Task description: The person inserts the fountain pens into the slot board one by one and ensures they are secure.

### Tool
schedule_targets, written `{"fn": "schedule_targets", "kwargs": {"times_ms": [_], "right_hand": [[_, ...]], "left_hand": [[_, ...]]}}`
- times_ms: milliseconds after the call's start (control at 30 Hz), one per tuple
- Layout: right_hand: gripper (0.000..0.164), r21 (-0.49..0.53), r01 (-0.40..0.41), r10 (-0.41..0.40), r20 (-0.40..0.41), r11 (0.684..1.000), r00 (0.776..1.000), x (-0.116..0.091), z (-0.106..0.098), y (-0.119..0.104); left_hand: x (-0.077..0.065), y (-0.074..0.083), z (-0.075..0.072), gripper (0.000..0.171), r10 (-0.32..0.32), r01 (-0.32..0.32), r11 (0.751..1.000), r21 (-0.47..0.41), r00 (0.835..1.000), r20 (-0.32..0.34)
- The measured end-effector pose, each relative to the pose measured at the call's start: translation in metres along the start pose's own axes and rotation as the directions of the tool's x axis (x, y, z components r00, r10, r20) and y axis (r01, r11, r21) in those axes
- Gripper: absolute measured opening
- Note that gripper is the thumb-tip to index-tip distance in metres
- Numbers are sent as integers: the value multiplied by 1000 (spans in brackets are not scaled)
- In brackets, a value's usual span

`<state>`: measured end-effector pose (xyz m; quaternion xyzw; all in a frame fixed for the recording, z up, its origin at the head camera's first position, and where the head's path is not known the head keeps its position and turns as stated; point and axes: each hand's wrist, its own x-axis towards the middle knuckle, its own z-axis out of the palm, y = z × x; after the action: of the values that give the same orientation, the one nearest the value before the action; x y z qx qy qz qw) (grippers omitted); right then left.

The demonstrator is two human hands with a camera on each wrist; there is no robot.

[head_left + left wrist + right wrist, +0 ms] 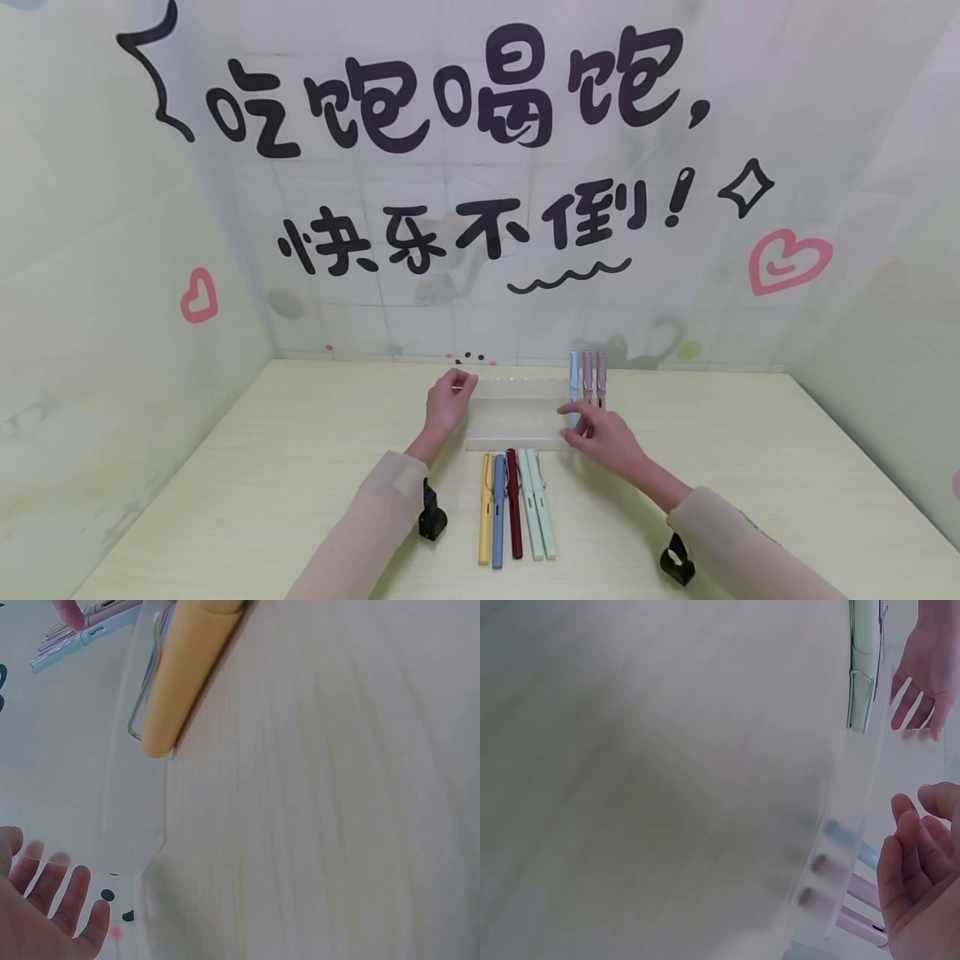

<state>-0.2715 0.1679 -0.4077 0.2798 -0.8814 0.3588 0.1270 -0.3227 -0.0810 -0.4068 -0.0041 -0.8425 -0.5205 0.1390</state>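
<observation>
A translucent plastic tray (517, 417) stands on the table. My left hand (448, 402) is at its left end, fingertips at the rim; in the left wrist view its fingers (66, 900) are spread and fairly straight, some tips showing through the plastic. At the tray's right part is my right hand (606, 442), thumb and index finger apart, other fingers loosely bent, with nothing seen between them. Beside it lie a light blue pen (573, 371) and two mauve pens (587, 375), their ends showing through the tray's front wall in the right wrist view. My right hand hides part of them.
In front of the tray lie a yellow pen (486, 510), a blue pen (498, 512), a dark red pen (514, 504) and two mint green pens (536, 504), side by side. A printed cloth backdrop (480, 317) rises behind the table (225, 483).
</observation>
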Motion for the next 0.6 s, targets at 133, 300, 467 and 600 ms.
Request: {"fn": "schedule_targets", "kwargs": {"times_ms": [133, 300, 467, 600], "right_hand": [[27, 40, -24, 22, 40, 999, 999, -2, 2, -3], [26, 98, -53, 43, 102, 994, 994, -5, 6, -7], [26, 153, -77, 50, 177, 985, 983, -6, 11, -10], [26, 156, -71, 35, 221, 985, 975, -7, 15, -13]], "left_hand": [[0, 0, 0, 22, 4, -4, 1000, 5, 1000, 1], [0, 0, 0, 22, 6, -6, 1000, 2, 1000, -1], [0, -1, 0, 21, 10, -10, 1000, -4, 1000, -7], [1, -2, 0, 22, 9, -9, 1000, 0, 1000, -7]]}}
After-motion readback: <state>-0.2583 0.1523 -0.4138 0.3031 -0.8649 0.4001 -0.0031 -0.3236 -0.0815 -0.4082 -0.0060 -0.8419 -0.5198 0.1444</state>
